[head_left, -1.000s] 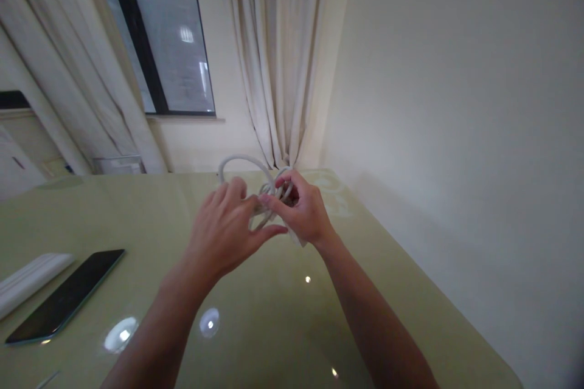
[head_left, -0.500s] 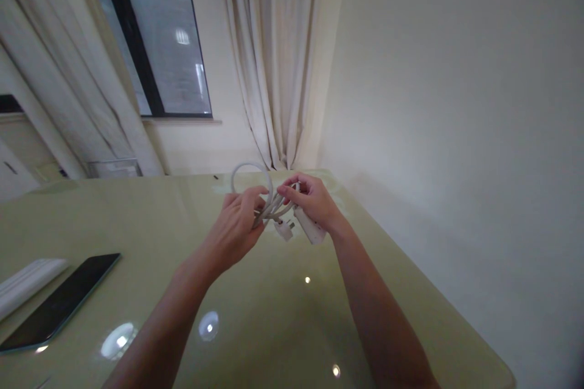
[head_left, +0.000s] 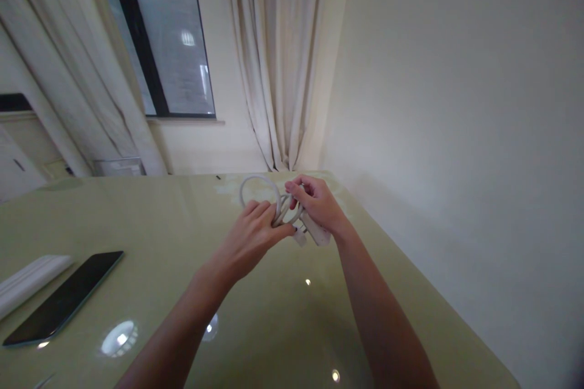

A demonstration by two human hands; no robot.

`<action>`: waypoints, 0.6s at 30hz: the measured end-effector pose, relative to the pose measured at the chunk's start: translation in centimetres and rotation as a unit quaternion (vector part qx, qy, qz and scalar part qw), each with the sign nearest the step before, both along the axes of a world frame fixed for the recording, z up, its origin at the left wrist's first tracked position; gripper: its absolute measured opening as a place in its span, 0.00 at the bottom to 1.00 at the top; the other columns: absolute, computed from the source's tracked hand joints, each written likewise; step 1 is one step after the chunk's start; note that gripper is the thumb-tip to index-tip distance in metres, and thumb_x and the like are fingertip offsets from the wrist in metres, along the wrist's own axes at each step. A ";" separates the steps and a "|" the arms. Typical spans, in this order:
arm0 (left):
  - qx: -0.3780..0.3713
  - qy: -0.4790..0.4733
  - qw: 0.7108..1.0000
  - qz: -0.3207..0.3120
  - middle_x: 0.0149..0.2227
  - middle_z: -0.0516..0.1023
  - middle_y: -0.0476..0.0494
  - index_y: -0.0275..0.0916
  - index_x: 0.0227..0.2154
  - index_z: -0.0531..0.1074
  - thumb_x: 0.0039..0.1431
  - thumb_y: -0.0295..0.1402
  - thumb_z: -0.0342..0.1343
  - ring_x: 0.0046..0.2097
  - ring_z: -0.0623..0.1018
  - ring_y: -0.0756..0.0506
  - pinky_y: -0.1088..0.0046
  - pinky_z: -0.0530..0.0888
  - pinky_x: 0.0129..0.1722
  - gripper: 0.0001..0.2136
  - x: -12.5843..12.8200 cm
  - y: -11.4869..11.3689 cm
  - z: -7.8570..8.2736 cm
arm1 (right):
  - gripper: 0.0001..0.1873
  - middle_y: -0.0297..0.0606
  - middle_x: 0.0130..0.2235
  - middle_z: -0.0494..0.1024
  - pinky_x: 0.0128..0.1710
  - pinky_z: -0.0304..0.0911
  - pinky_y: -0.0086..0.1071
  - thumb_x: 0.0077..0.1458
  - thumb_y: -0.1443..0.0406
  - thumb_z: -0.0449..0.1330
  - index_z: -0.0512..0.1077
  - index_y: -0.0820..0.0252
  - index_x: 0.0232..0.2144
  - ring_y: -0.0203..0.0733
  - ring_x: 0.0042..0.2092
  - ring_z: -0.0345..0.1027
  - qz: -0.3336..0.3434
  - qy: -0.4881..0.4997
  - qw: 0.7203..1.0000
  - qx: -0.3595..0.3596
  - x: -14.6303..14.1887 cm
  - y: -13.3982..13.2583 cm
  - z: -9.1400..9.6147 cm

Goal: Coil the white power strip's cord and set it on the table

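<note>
A white cord (head_left: 253, 183) is gathered into a loose bundle of several strands, held in the air just above the worktop (head_left: 150, 225) near its far corner. One round loop stands up from the bundle on the left. A white oblong socket block (head_left: 317, 233) hangs at the lower right, with a small white plug (head_left: 300, 237) beside it. The left hand (head_left: 253, 237) and right hand (head_left: 318, 204) both pinch the strands.
</note>
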State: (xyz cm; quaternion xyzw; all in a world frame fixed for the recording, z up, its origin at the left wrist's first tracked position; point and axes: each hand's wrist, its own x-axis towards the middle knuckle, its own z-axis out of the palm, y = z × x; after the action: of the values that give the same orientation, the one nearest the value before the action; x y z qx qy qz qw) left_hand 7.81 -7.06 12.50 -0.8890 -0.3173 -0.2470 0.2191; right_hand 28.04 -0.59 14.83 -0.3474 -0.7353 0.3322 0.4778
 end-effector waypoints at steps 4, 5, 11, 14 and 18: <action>-0.009 -0.082 0.996 -0.039 0.34 0.72 0.45 0.46 0.37 0.82 0.67 0.21 0.57 0.38 0.71 0.43 0.62 0.63 0.44 0.13 -0.2 -0.1 0.5 | 0.30 0.32 0.23 0.75 0.25 0.62 0.26 0.64 0.40 0.58 0.76 0.61 0.33 0.35 0.24 0.68 0.015 -0.012 1.000 -0.006 0.6 0.2 0.1; -0.022 -0.108 0.993 -0.051 0.34 0.73 0.46 0.46 0.36 0.82 0.67 0.21 0.56 0.38 0.71 0.44 0.62 0.63 0.44 0.14 -0.3 -0.2 0.7 | 0.31 0.32 0.23 0.75 0.25 0.62 0.26 0.65 0.40 0.56 0.77 0.61 0.34 0.35 0.23 0.68 0.023 -0.001 1.000 -0.018 0.7 0.3 0.0; -0.159 -0.394 0.902 -0.076 0.32 0.77 0.48 0.42 0.32 0.78 0.65 0.32 0.62 0.34 0.75 0.47 0.68 0.69 0.38 0.05 -2.2 0.9 1.0 | 0.29 0.31 0.24 0.75 0.26 0.61 0.26 0.63 0.41 0.59 0.77 0.61 0.41 0.35 0.25 0.67 0.029 0.033 0.998 -0.050 1.0 1.3 -0.8; -0.228 -0.582 0.777 -0.068 0.30 0.78 0.52 0.43 0.42 0.71 0.54 0.37 0.71 0.32 0.78 0.48 0.73 0.72 0.34 0.16 -3.6 2.3 0.5 | 0.27 0.29 0.24 0.74 0.25 0.58 0.27 0.59 0.45 0.67 0.79 0.62 0.45 0.35 0.24 0.65 0.026 0.015 0.996 -0.079 0.9 1.5 -1.0; -0.205 -0.650 0.732 0.003 0.29 0.76 0.55 0.43 0.57 0.69 0.52 0.40 0.71 0.30 0.77 0.49 0.76 0.71 0.32 0.30 -5.3 3.9 -0.5 | 0.17 0.28 0.22 0.71 0.28 0.52 0.29 0.58 0.53 0.70 0.83 0.61 0.41 0.33 0.25 0.61 -0.029 -0.103 0.994 0.005 -0.1 0.5 -0.5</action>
State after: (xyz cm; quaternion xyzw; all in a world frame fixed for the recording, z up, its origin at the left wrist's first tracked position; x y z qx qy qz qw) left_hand 2.53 -3.20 12.02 -0.5336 -0.4279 -0.6931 -0.2275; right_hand 27.93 -0.14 14.32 -0.3986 -0.7719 0.2766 0.4109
